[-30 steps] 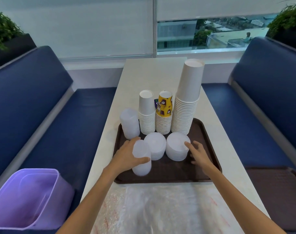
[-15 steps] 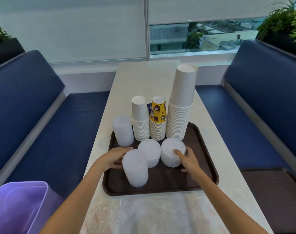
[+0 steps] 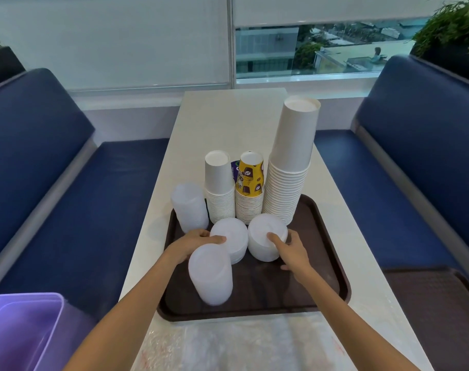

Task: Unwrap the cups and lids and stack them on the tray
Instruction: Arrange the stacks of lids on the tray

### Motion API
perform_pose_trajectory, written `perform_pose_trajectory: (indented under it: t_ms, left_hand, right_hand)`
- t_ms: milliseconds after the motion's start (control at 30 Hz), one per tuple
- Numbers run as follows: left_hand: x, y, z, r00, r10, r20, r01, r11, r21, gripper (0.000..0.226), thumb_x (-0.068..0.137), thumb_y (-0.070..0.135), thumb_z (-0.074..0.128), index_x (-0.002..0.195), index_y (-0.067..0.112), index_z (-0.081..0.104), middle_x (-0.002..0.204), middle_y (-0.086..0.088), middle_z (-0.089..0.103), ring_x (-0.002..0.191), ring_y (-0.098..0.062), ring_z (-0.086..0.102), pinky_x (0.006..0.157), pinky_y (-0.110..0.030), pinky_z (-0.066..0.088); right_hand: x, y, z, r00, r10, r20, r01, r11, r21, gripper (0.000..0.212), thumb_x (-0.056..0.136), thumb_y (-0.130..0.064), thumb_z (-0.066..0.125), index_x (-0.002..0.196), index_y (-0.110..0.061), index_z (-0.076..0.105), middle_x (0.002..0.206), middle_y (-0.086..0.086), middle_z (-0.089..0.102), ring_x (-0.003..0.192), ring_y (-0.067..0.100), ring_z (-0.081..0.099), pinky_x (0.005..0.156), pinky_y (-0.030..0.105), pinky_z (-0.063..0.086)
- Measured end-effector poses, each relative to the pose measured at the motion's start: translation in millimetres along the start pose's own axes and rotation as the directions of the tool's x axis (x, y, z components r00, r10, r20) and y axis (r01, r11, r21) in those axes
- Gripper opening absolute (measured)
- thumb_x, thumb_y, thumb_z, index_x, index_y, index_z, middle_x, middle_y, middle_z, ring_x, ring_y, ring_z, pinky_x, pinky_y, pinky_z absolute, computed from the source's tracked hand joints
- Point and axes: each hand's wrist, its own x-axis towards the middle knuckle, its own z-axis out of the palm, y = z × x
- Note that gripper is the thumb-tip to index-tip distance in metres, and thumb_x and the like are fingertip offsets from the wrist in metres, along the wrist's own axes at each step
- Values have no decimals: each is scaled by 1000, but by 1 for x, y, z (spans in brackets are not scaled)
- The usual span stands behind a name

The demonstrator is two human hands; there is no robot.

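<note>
On the tray (image 3: 332,263), I see the left hand (image 3: 192,243) curled round the top of the near lid stack (image 3: 210,277). Its fingers (image 3: 217,239) hook over the far rim, between that stack and the mid lid stack (image 3: 229,241). The near stack's base rests on the tray.

The right hand (image 3: 292,253) holds nothing and is loosely spread. Its index fingertip (image 3: 273,236) lies on top of the right lid stack (image 3: 263,231). The other fingers rest beside that stack, and the thumb points left above the tray floor.

The tray holds 4 lid stacks and 3 upturned cup stacks. The far lid stack (image 3: 189,210) stands at the far-left corner, and I cannot tell whether it sits fully inside the rim. Behind the lids, in 1 row and touching or nearly so, stand the white cups (image 3: 220,188), the yellow cups (image 3: 249,188) and the tall cups (image 3: 289,170). A purple cup (image 3: 234,167) peeks out between the first 2.

The tray lies on the table (image 3: 214,124), with clear wrap (image 3: 228,346) flat on the table just nearer me. A purple bin (image 3: 22,333) sits at the lower left, and a spare tray (image 3: 437,303) lies on the right bench (image 3: 375,183).
</note>
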Motion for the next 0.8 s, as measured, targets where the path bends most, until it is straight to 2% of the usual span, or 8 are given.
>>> perform_pose_trajectory:
  t_ms: [167, 300, 367, 467, 567, 667, 733, 800]
  left_hand:
    - [-7, -8, -9, 998, 18, -62, -25, 993, -112, 69, 74, 64, 66, 121, 15, 58, 108, -8, 67, 100, -25, 64, 95, -44, 51]
    - [-32, -35, -7, 977, -85, -196, 28, 960, -278, 53, 90, 60, 46, 117, 16, 56, 105, -8, 66, 94, -21, 63, 73, -31, 52]
    - [-47, -51, -1, 974, -130, -185, 70, 951, -302, 52, 93, 62, 36, 112, 18, 58, 107, -8, 65, 97, -24, 62, 76, -34, 53]
    - [-65, -63, 11, 980, -135, -147, 78, 937, -341, 55, 91, 66, 29, 116, 23, 54, 113, -7, 61, 101, -25, 61, 79, -35, 55]
    - [-72, -61, 25, 985, -116, -128, 66, 936, -346, 53, 91, 66, 26, 118, 25, 48, 112, -6, 58, 101, -24, 61, 78, -34, 55]
    - [-77, -51, 40, 990, -97, -106, 52, 930, -363, 50, 93, 64, 27, 114, 25, 49, 99, 0, 58, 96, -22, 61, 74, -32, 55]
    - [-76, -45, 52, 992, -92, -80, 56, 925, -377, 54, 93, 64, 28, 114, 21, 53, 99, -2, 60, 93, -22, 61, 72, -31, 54]
    - [-73, -39, 66, 994, -90, -55, 62, 918, -391, 58, 93, 63, 29, 119, 17, 54, 100, -5, 61, 89, -22, 61, 70, -31, 54]
  right_hand:
    - [1, 3, -3, 999, 44, -3, -44, 997, 65, 69, 87, -50, 59, 143, -21, 31, 144, 7, 40, 125, 32, 46, 93, 49, 49]
    - [-4, 12, -10, 997, 74, -27, -70, 989, 128, 69, 89, -54, 53, 144, -20, 30, 147, 8, 37, 127, 34, 45, 99, 52, 45]
    - [-7, 17, -11, 995, 79, -61, -69, 987, 143, 65, 90, -55, 51, 142, -19, 34, 144, 7, 41, 125, 33, 47, 100, 51, 45]
    - [-13, 25, -9, 989, 76, -127, -60, 990, 126, 58, 91, -55, 49, 134, -18, 40, 137, 7, 48, 119, 30, 51, 101, 50, 45]
    - [-19, 32, -7, 981, 50, -189, -31, 994, 100, 44, 94, -47, 49, 125, -16, 45, 129, 8, 54, 113, 28, 55, 101, 50, 46]
    - [-28, 37, -6, 981, 29, -193, -8, 994, 110, 31, 97, -43, 47, 113, -16, 49, 115, 10, 59, 100, 25, 60, 95, 45, 50]
    - [-35, 38, -7, 989, 5, -147, 14, 991, 130, 35, 98, -40, 45, 112, -10, 54, 100, 9, 61, 84, 20, 60, 82, 37, 54]
    - [-41, 38, -9, 998, -2, -70, 11, 992, 124, 36, 99, -40, 44, 110, -9, 58, 91, 8, 62, 78, 18, 60, 72, 31, 51]
